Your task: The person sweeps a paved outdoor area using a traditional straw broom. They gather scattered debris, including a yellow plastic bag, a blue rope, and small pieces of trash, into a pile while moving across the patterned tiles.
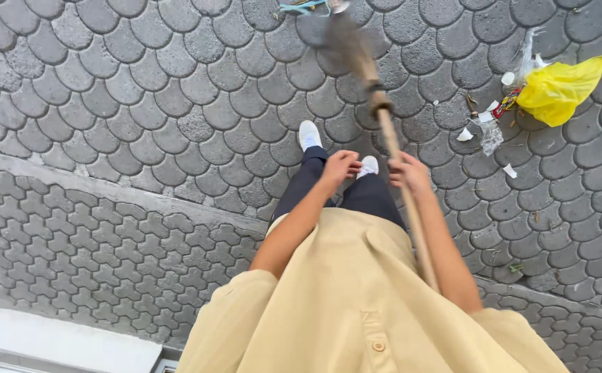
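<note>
Gripping the wooden broom handle (392, 148) in our right hand (409, 173), we are curling our empty left hand (340, 166) beside it, near litter and a yellow bag (563, 88) lying on the paving.

The paving (177, 90) is grey, laid in a fish-scale pattern of rounded stones. Left of the pale grey kerb strip (108, 190) that borders it, the blocks (59, 255) are a lighter grey in an interlocking zigzag pattern. On the far side of the scale paving from that strip lies a bright yellow plastic bag (563, 86), with white paper scraps (465, 135) and a red wrapper (507, 102) just beside it. The broom handle (397, 166) is light tan wood, darkening to brown near its head. The person wears a plain sand-yellow shirt (356, 304), dark navy trousers (370, 197) and white shoes (308, 134).
</note>
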